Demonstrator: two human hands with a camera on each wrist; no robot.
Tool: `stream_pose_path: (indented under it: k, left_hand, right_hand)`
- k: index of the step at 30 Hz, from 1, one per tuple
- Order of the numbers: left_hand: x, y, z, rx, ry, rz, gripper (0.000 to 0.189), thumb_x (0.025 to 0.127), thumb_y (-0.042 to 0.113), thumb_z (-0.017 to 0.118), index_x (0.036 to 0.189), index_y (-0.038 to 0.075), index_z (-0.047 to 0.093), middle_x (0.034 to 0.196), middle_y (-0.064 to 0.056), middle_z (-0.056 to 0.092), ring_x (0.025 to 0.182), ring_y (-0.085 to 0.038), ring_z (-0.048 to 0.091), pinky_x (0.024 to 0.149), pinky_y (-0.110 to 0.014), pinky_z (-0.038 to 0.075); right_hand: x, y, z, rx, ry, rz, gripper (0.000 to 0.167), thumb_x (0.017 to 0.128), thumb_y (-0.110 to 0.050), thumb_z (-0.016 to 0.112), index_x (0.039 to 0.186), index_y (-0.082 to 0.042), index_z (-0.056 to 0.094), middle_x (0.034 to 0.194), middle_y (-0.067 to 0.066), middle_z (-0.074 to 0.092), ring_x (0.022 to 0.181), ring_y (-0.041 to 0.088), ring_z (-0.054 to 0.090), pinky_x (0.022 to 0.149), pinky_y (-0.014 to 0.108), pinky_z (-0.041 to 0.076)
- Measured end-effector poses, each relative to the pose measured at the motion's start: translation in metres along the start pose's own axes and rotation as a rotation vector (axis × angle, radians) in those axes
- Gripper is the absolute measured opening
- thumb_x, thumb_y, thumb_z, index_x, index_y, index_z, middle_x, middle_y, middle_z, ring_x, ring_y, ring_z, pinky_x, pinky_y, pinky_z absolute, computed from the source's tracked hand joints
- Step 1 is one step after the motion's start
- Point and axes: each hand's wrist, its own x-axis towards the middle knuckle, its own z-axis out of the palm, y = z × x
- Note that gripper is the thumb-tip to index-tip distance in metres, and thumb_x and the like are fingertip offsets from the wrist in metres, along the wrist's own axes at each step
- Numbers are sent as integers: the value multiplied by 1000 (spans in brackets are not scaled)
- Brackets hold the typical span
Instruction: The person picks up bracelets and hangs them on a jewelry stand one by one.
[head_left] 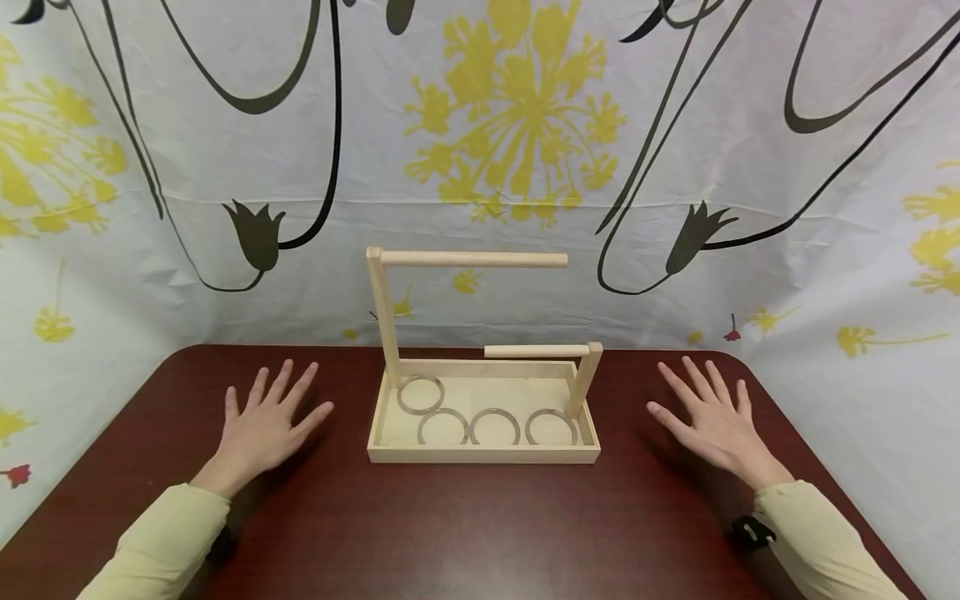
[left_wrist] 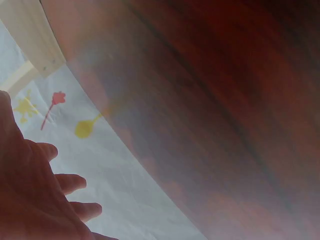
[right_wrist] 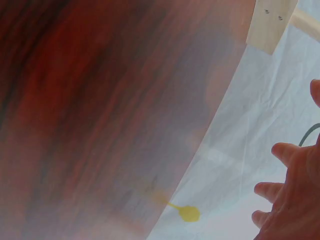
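A pale wooden tray (head_left: 480,456) stands on the table between my hands. From its left end rises a tall post (head_left: 385,321) with a long rod (head_left: 474,259) pointing right. A shorter post (head_left: 584,381) at the right end carries a short rod (head_left: 536,351) pointing left. Several thin greyish rings lie in the tray, one ring (head_left: 421,395) at the left back and another ring (head_left: 551,427) at the right front. My left hand (head_left: 258,433) is left of the tray, fingers spread, holding nothing. To the right, my right hand (head_left: 716,425) is likewise spread and holds nothing.
The dark red-brown table (head_left: 480,533) has rounded far corners. A white cloth (head_left: 480,167) with yellow and dark plant prints hangs behind it and along both sides. A black strap (head_left: 752,532) shows at the right sleeve.
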Motion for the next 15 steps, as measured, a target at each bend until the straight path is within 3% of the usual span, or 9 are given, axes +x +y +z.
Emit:
stream_pose_path:
  k: [6,15]
  left_hand:
    - [1,16,3,-19,-2,30,80,94,62,44,156,19,19,157,-23,14,141,-49,5,102,-70,-6]
    - [-1,51,12,0,18,132,80,93,65,43,155,17,27,156,-19,21,141,-45,14,104,-69,4]
  right_hand:
    - [-2,-9,-1,48,22,-41,69,96,-48,54,153,-18,31,152,27,22,143,41,5,104,65,-10]
    - [-3,-27,0,153,73,-170,57,94,-35,61,144,-14,45,144,24,36,138,43,19,106,66,0]
